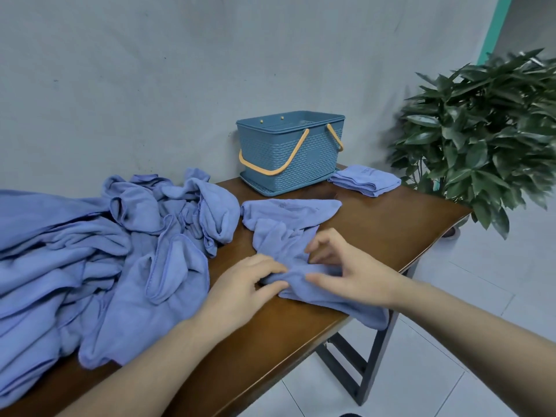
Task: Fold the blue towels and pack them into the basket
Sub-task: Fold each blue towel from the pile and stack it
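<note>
A crumpled blue towel [282, 224] lies on the wooden table [376, 230] in front of me, its near end hanging over the edge. My left hand [243, 284] pinches a fold of it between thumb and fingers. My right hand [346, 266] pinches the same bunched fold from the right, fingers curled. A blue woven-look basket [301, 158] with orange handles stands at the back of the table on a tray. A folded blue towel [365, 179] lies just right of the basket. A large heap of unfolded blue towels [99, 245] covers the table's left part.
A leafy green potted plant [487, 124] stands past the table's right end. A grey wall runs behind the table. White floor tiles [451, 341] and the table's dark metal legs [370, 362] show at the lower right.
</note>
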Demonstrator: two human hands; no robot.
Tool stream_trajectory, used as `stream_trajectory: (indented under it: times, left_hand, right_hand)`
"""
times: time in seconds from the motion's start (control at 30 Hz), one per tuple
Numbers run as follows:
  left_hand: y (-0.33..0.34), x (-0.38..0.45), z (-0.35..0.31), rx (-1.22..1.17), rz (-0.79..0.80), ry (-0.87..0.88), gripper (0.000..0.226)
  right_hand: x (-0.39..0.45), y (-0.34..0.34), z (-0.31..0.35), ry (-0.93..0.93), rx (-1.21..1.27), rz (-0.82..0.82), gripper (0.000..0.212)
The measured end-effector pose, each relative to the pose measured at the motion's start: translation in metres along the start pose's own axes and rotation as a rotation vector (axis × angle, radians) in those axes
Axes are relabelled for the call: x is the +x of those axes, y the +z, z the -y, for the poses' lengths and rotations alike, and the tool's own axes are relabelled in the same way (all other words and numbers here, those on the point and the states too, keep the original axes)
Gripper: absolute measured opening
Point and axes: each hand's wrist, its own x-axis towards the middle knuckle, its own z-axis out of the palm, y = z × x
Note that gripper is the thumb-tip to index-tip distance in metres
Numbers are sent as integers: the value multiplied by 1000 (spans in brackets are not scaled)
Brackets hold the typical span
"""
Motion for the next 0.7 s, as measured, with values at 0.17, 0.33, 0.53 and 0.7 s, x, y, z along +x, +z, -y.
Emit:
stream_trajectory:
  times: [0.17,0.33,0.53,0.7]
  left_hand:
    - [3,5,9,69,-162,-46,15]
    - [8,0,-17,187,-307,129,21]
    - [13,-3,-41,178,-100,242,53]
    - [10,-3,-42,57,-235,200,50]
  right_hand:
    - [-39,-12,-20,-64,-263,41,50]
    - [-41,-8,-26,80,-36,-122,15]
    - [-27,3,5,171,342,-214,14]
    - [-17,7,20,319,589,-275,14]
